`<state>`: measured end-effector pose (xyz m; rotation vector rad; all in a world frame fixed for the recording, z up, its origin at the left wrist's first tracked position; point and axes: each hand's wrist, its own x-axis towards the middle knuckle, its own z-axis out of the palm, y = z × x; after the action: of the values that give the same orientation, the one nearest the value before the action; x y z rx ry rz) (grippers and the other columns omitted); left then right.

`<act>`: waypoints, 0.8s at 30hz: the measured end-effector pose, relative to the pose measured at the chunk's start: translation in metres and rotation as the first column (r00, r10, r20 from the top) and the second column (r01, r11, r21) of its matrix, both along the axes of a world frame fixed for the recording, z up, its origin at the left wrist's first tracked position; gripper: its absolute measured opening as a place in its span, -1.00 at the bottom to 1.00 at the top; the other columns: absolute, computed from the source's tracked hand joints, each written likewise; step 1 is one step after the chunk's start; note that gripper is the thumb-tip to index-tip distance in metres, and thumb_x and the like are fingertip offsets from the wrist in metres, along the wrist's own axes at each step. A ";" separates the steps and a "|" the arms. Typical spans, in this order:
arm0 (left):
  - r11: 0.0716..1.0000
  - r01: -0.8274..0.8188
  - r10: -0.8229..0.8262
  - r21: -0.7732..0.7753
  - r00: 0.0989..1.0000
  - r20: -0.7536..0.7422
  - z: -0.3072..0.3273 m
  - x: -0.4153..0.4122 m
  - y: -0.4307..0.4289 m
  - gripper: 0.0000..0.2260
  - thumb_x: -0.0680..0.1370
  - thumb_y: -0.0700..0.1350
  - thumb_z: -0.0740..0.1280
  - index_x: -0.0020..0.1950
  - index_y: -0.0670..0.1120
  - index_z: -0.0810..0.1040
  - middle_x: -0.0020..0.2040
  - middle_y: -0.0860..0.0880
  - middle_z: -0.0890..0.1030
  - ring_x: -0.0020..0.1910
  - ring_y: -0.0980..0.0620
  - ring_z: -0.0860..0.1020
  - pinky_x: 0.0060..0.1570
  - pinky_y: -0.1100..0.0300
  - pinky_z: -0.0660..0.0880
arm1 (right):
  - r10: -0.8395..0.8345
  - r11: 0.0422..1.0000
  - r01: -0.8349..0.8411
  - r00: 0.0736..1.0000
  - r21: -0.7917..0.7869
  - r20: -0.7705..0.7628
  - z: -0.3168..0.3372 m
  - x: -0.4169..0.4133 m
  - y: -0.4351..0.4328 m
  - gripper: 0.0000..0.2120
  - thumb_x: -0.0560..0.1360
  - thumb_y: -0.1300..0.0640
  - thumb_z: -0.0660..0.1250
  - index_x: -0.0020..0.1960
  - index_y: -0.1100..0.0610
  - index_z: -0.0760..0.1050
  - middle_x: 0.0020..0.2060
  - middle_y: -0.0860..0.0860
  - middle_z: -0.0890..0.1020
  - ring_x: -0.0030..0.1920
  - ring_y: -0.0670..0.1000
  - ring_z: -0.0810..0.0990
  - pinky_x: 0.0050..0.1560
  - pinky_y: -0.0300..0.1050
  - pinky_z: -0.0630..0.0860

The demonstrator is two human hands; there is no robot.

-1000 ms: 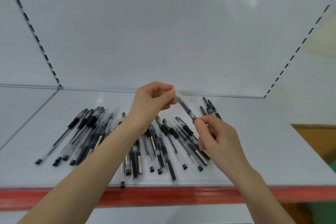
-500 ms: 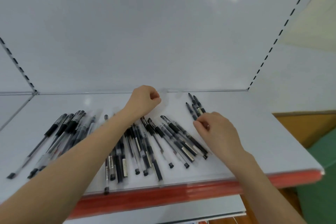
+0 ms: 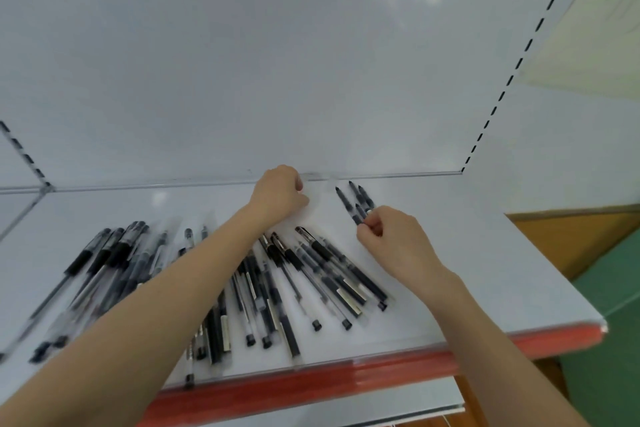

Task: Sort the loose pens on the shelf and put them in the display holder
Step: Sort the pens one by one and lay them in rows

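Several loose black pens (image 3: 311,274) lie fanned over the middle of the white shelf (image 3: 467,270), partly under my left forearm. Another bunch of pens (image 3: 114,253) lies to the left, blurred. A small group of dark pens (image 3: 349,201) rests near the back right. My right hand (image 3: 394,243) pinches the near end of one pen in that group. My left hand (image 3: 280,194) is curled by the back wall, pinching what looks like a faint clear wrapper (image 3: 322,178). No display holder is in view.
The shelf has a red front edge (image 3: 381,371) with a clear lip, and one pen overhangs it at the lower left. The white back panel (image 3: 277,80) rises just behind my hands. A brown wooden surface (image 3: 571,239) and green floor lie to the right.
The pen that both hands held up a second ago is now down in the back-right group. My left hand drew back towards the wall. The camera turned right.
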<state>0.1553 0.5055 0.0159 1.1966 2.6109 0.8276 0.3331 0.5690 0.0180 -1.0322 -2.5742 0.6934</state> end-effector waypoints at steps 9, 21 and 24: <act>0.839 -0.076 -0.310 0.539 0.746 0.589 0.044 0.020 -0.060 -0.87 0.47 -0.26 0.37 -0.05 -0.06 0.60 -0.15 0.05 0.59 -0.19 0.14 0.54 -0.25 0.43 0.51 | 0.023 0.958 -0.172 0.846 -0.231 -0.533 0.027 0.027 -0.025 -0.81 0.49 0.24 0.26 -0.24 0.00 0.45 -0.57 -0.04 0.43 -0.50 -0.09 0.37 -0.43 -0.31 0.34; 0.781 -0.100 -0.352 0.617 0.745 0.567 0.054 0.033 -0.094 -0.81 0.47 -0.33 0.34 -0.11 -0.04 0.61 -0.25 0.13 0.63 -0.27 0.23 0.55 -0.18 0.40 0.51 | 0.128 0.933 -0.295 0.809 -0.208 -0.574 0.039 0.030 -0.050 -0.77 0.48 0.29 0.26 -0.27 0.03 0.51 -0.59 -0.03 0.31 -0.52 -0.08 0.25 -0.52 -0.31 0.23; 0.753 -0.106 -0.398 0.649 0.712 0.578 0.057 0.033 -0.097 -0.81 0.46 -0.32 0.33 -0.08 -0.05 0.60 -0.28 0.11 0.62 -0.27 0.20 0.56 -0.20 0.39 0.51 | 0.137 0.920 -0.313 0.821 -0.236 -0.554 0.039 0.031 -0.053 -0.78 0.48 0.24 0.30 -0.28 0.00 0.52 -0.59 -0.03 0.31 -0.50 -0.04 0.27 -0.48 -0.23 0.25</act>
<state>0.1885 0.4082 0.0727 0.9171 1.5937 1.8153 0.3636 0.5159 0.0570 -0.4966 -2.1446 1.2904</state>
